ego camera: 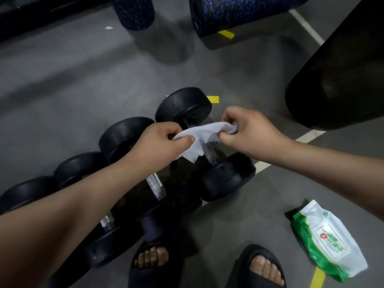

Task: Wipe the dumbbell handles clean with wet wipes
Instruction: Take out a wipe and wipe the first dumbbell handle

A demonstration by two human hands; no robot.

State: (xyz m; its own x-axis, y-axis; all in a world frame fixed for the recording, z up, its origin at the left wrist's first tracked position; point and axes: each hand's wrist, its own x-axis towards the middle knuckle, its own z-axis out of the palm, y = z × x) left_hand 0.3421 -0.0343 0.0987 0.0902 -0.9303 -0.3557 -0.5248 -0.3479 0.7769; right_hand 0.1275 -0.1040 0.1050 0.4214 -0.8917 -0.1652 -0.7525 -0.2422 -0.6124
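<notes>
Well, starting at the left, the dumbbells [122, 136] lie side by side in a row on the floor [72, 90], with black heads and knurled metal handles [155, 185] between them. They look heavy and stiff, so I judge they will stay put under rubbing and need no lifting. My left grip [158, 142] pinches one edge of the wet wipe [199, 138] between thumb and curled fingers, above the row. The wipe is thin and limp and hangs in ragged folds. It would likely tear under a hard pull, so I should bunch it round the middle of a handle. My right grip [247, 129] is curled round the wipe's other end, just above the rightmost handle [209, 152]. At near right, the wipe pack [324, 240] lies on the floor.
</notes>
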